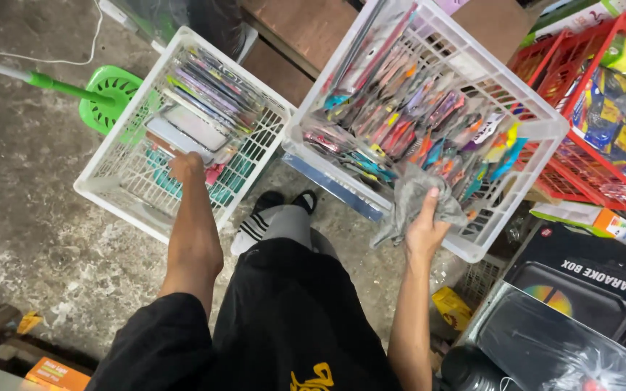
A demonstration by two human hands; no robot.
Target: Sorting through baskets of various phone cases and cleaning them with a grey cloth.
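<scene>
view from above of a person standing on a concrete floor (30,188), black shorts in the lower centre of the frame. the left hand (186,168) reaches into a white plastic crate (110,190) in the upper left, its fingers closed around a flat clear packet (191,130) that stands among a row of similar packets. the right hand (423,230), at centre right, is clamped on a crumpled grey cloth (413,197) held against the near edge of a second white crate (537,123), packed with colourful flat packets. a red crate (603,185) of goods sits at the right edge. a green broom (103,98) lies on the floor at upper left.
</scene>
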